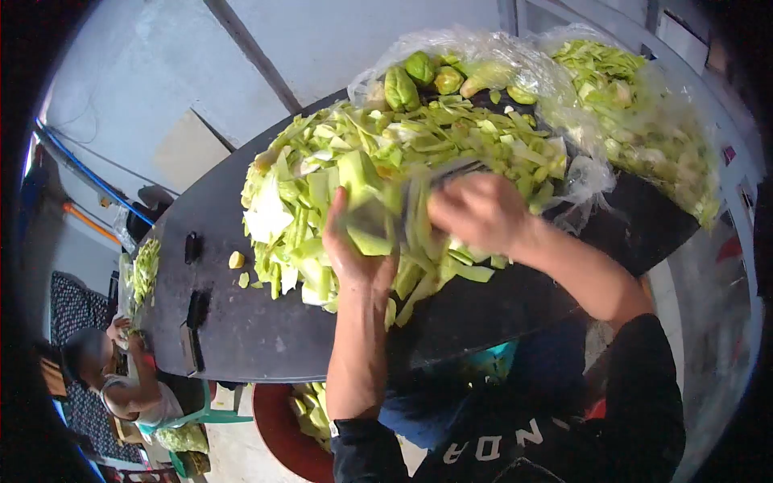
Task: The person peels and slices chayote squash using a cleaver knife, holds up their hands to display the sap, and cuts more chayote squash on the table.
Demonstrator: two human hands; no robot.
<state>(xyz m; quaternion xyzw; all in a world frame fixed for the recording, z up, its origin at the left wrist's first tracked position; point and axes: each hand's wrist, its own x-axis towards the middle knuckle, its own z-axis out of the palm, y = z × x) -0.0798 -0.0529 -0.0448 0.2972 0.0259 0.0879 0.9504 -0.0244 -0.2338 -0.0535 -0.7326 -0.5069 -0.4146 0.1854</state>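
Note:
My left hand (360, 256) is closed from below around a pale green peeled vegetable piece (366, 229), probably chayote. Close on its right, my right hand (477, 211) is a fist, smeared by motion. A blurred grey tool (457, 170) shows at its knuckles; its kind cannot be made out. Both hands are over the near side of a large heap of light green peels and slices (298, 185). Behind the heap lie whole green chayotes (401, 88), partly on clear plastic.
The dark table (266, 338) has a curved edge. At the right sits a clear plastic bag (644, 129) of shreds. Dark objects (193, 318) lie at the left. Below is a reddish tub (278, 431) with pale green pieces. Another person (133, 386) sits at the far left, handling greens.

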